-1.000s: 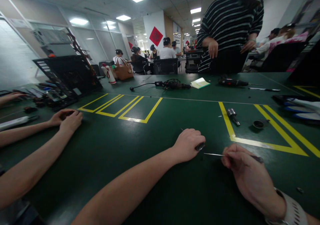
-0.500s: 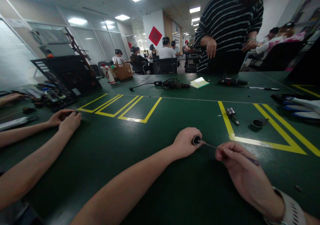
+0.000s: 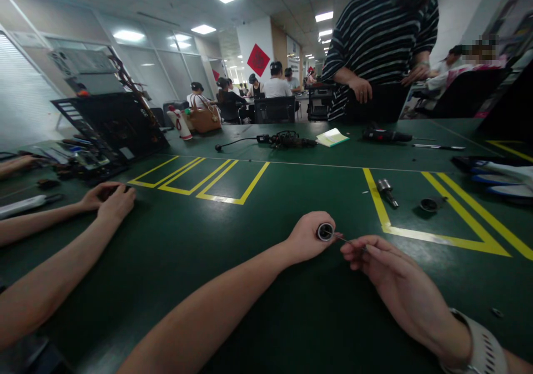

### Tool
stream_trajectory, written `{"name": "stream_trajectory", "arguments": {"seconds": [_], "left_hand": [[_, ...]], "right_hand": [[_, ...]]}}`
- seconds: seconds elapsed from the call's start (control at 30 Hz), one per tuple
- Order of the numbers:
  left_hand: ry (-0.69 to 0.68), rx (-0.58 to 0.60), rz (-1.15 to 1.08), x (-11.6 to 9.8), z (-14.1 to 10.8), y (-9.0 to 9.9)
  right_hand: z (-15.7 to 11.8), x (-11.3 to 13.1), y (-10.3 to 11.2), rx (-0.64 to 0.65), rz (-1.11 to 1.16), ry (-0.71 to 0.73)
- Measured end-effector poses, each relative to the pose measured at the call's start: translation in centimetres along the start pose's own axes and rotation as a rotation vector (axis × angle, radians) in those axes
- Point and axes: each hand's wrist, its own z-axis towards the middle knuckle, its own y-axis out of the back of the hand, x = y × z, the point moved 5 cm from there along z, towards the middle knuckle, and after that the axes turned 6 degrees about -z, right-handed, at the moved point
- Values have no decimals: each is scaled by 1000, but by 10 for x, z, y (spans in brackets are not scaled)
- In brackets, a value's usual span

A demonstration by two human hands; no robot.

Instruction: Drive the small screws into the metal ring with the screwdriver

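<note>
The left grip (image 3: 308, 236) is wrapped around a tube (image 3: 325, 232), whose round mouth shows at the right of the fist, over the green surface (image 3: 216, 235); its length is hidden. The right grip (image 3: 348, 247) pinches a thin rod (image 3: 338, 236) slanting leftward and slightly up, its tip meeting the mouth; how deep it sits cannot be told. The tube lies left of the right grip, just beside it. Farther right, a chuck (image 3: 385, 188) and cup (image 3: 429, 205) lie by yellow tape (image 3: 437, 239)

Thin rod (image 3: 338, 237) inside hollow cylinder (image 3: 321, 232)
</note>
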Motion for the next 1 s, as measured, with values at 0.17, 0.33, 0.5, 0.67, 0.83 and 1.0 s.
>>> {"name": "stream_trajectory", "arguments": {"seconds": [0.17, 0.33, 0.5, 0.67, 0.83, 1.0], "left_hand": [[-7, 11, 6, -2, 0, 0], [25, 44, 44, -2, 1, -2], [34, 49, 81, -2, 1, -1], [-2, 99, 154, -5, 0, -3], [-76, 158, 207, -7, -1, -6], [-85, 213, 251, -8, -1, -10]], "right_hand": [[3, 2, 0, -32, 32, -15], [2, 5, 2, -64, 39, 18], [1, 7, 4, -78, 37, 38], [2, 4, 3, -68, 16, 31], [1, 6, 2, -59, -50, 58], [1, 9, 8, -105, -61, 94]]}}
